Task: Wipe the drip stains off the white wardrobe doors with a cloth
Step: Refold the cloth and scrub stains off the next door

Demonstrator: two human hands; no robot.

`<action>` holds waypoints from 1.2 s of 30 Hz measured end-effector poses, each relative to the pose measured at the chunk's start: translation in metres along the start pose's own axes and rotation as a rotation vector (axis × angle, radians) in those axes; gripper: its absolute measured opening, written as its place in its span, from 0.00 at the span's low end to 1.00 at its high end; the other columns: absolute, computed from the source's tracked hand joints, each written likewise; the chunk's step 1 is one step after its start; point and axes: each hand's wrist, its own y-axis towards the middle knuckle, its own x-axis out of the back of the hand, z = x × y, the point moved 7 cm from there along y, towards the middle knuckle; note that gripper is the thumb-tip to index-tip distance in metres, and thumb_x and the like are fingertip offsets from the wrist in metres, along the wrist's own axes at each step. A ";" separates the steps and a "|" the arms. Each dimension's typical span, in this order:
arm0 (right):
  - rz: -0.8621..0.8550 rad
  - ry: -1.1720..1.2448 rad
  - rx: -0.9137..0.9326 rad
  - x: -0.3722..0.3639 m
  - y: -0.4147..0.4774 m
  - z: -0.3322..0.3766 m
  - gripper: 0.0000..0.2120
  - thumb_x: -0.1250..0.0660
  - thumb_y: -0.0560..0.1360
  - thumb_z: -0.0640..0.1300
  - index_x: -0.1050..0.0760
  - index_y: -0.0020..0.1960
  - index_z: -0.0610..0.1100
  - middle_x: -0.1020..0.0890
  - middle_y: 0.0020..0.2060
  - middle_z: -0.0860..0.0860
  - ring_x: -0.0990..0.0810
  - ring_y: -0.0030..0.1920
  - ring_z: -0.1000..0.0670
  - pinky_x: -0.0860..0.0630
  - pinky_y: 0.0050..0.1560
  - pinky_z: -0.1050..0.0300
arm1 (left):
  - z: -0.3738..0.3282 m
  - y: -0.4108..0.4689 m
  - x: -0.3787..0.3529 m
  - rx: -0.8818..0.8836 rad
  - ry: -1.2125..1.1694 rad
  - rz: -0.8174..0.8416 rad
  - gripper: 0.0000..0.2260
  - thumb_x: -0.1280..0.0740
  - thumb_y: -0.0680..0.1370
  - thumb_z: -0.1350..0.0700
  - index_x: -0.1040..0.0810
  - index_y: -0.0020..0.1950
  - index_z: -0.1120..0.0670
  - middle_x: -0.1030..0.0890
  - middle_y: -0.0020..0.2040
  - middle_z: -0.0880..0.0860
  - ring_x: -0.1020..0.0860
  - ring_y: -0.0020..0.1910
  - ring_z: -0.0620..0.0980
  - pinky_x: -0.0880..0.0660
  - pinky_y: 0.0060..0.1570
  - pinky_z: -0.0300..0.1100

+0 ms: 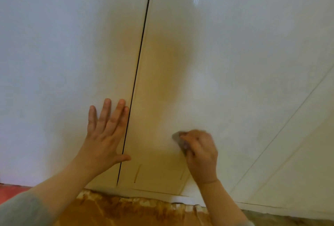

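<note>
Head view: my right hand [200,155] curls round a small grey cloth [178,138], pressing it against the right-hand wardrobe door [235,81] low down. Two thin brownish drip stains [137,173] run just below, near the door's bottom edge, one beside my wrist. My left hand [103,135] lies flat, fingers straight, on the left door [45,63], thumb across the dark gap [139,59] between the doors. An orange rug [135,211] lies below the doors.
</note>
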 end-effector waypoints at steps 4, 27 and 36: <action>0.325 -0.030 0.027 -0.030 -0.075 0.000 0.14 0.24 0.63 0.27 0.20 0.39 0.44 0.24 0.38 0.53 0.26 0.39 0.51 0.29 0.36 0.61 | 0.001 0.001 -0.005 0.016 0.018 0.047 0.75 0.19 0.44 0.32 0.52 0.80 0.62 0.55 0.81 0.60 0.56 0.78 0.68 0.55 0.71 0.72; 0.121 -0.070 -0.224 0.019 -0.059 -0.020 0.07 0.36 0.72 0.38 0.22 0.44 0.47 0.24 0.41 0.55 0.27 0.42 0.55 0.31 0.38 0.66 | 0.000 0.004 -0.007 0.030 0.018 0.097 0.79 0.18 0.40 0.35 0.55 0.80 0.62 0.56 0.81 0.61 0.57 0.78 0.70 0.56 0.70 0.74; -0.361 0.149 -0.782 0.037 -0.014 -0.041 0.06 0.32 0.76 0.42 0.29 0.48 0.49 0.23 0.43 0.53 0.24 0.43 0.57 0.27 0.42 0.60 | -0.002 0.007 -0.011 0.044 -0.009 0.079 0.80 0.17 0.40 0.36 0.57 0.80 0.61 0.57 0.81 0.60 0.58 0.78 0.68 0.59 0.71 0.73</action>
